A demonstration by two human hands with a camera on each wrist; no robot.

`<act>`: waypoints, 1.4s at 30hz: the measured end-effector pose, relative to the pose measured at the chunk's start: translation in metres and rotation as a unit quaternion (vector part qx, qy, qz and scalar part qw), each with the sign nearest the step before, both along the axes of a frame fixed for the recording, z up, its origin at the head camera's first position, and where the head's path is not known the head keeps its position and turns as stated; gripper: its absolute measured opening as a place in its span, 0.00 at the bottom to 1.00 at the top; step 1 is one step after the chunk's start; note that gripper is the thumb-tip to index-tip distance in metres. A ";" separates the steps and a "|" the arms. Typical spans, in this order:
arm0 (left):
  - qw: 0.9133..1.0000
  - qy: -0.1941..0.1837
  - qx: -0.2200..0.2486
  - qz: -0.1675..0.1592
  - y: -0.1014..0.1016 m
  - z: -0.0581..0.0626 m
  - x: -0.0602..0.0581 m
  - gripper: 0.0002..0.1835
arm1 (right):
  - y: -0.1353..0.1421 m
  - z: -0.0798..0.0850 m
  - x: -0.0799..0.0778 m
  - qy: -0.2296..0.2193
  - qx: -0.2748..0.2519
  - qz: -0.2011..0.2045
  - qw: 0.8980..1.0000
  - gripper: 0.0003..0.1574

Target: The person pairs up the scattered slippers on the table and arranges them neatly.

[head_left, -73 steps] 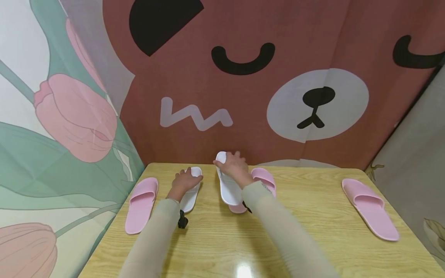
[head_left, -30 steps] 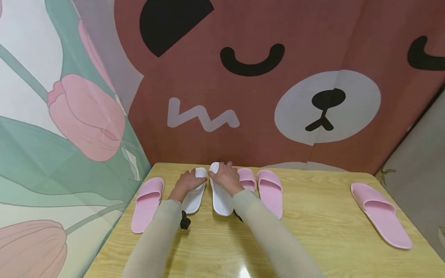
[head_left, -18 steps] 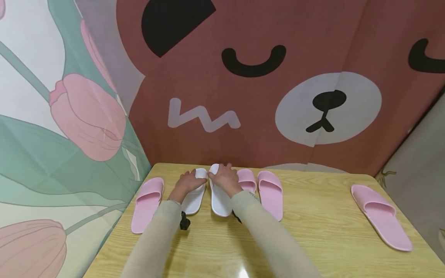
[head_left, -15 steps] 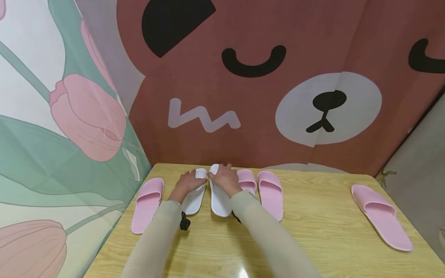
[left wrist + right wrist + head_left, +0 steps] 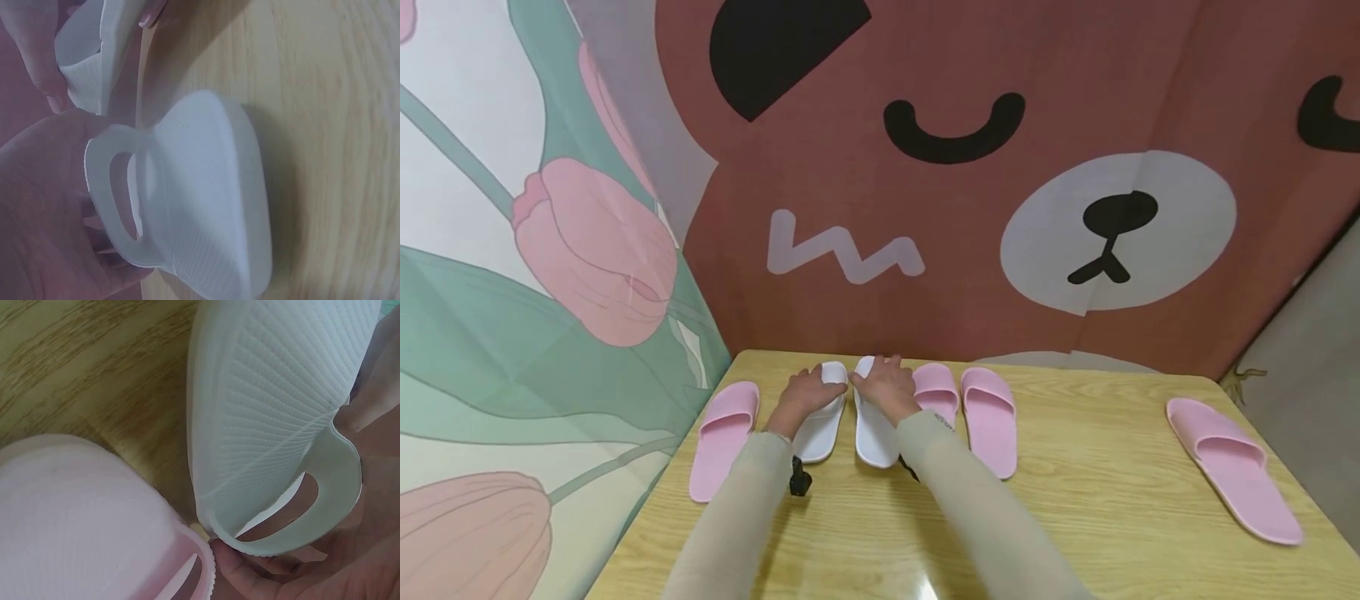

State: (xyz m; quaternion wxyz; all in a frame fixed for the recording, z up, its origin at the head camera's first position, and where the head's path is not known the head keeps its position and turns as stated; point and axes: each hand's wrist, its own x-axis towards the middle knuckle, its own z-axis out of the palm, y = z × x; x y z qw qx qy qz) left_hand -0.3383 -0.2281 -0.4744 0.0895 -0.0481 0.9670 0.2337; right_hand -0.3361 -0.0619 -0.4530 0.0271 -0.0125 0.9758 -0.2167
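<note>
Two white slippers point toward the back wall, side by side with a narrow gap between. My left hand [image 5: 806, 392] grips the left white slipper [image 5: 818, 437] over its strap, thumb on the inner side. My right hand [image 5: 886, 386] holds the right white slipper [image 5: 874, 437] the same way, its thumb near the other slipper's toe. In the left wrist view the left slipper's sole [image 5: 200, 187] lies close over the wood. The right wrist view shows the ribbed footbed [image 5: 269, 406], fingers curled at the strap's side. My hands hide most of both straps.
A pink slipper [image 5: 934, 379] stands close to my right hand, partly behind the sleeve, with another pink slipper [image 5: 991, 429] beside it. One pink slipper [image 5: 726, 442] lies at the left edge, another [image 5: 1240, 483] angled at far right. A bear-print cloth [image 5: 955, 317] backs the wooden table [image 5: 1105, 500].
The right hand has brought its white slipper left and down, from over a pink slipper to beside the other white one. Over the last half second the hands stay nearly still.
</note>
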 end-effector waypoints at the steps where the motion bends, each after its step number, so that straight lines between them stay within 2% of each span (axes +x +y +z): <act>1: 1.000 0.001 -0.001 -0.002 0.000 0.000 0.000 0.51 | 0.000 -0.001 -0.001 -0.001 -0.001 0.000 1.000 0.49; 28: 1.000 0.013 0.000 -0.020 -0.009 0.001 0.003 0.50 | -0.012 -0.016 -0.009 -0.018 0.044 0.004 0.999 0.49; 36: 1.000 -0.004 0.003 -0.021 -0.007 0.003 0.002 0.51 | -0.013 -0.015 -0.009 -0.042 0.050 -0.003 0.998 0.47; 42: 1.000 -0.008 0.007 -0.018 -0.007 0.004 0.004 0.51 | -0.014 -0.016 -0.010 -0.038 0.057 0.001 0.998 0.46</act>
